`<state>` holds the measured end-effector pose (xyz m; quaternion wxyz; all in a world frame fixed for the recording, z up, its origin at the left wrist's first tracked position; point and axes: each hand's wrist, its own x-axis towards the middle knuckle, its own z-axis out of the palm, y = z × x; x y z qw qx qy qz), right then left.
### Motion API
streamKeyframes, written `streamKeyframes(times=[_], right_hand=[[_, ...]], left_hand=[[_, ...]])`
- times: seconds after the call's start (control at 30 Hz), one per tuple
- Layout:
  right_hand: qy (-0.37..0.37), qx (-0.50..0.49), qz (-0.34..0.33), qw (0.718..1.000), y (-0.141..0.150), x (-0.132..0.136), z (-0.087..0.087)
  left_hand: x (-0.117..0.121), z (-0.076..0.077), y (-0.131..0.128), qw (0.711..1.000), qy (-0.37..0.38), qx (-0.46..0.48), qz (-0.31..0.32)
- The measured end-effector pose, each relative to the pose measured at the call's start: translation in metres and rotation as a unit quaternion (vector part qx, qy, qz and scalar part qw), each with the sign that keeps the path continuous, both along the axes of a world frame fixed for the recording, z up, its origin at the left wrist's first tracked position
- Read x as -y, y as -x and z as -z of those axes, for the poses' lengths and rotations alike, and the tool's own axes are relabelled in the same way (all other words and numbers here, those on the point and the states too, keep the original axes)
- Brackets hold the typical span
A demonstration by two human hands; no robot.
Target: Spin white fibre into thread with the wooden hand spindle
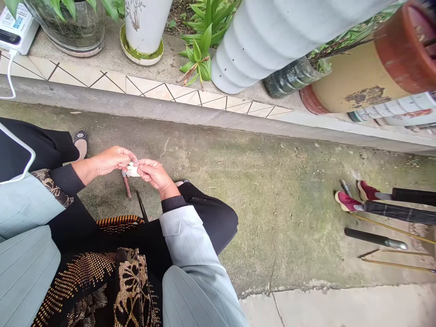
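White object (132, 170) between hands (114, 162); concrete kerb (136, 102), potted plants (68, 32) beyond; red shoes (347, 200).

Pale blue-grey pinstriped jacket (185, 245), sleeves folded back at the cuff. Black inner cuffs (173, 203) beneath, gold-patterned band on the left. Black top (132, 286) with gold-brown florals and dots. Black trousers (213, 222), dark flat shoe (81, 138). Thin white cable (20, 154) over left sleeve.
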<state>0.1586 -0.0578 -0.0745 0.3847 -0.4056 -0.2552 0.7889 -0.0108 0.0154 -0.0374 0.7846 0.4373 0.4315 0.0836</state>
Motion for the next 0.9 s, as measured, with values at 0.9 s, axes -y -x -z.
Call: streamKeyframes(times=[0.9], right_hand=[[0.035,0.039,-0.005,0.999,0.007,-0.003,0.011]], left_hand=[[-0.005,0.002,0.007,0.782,-0.543,-0.162,0.262]])
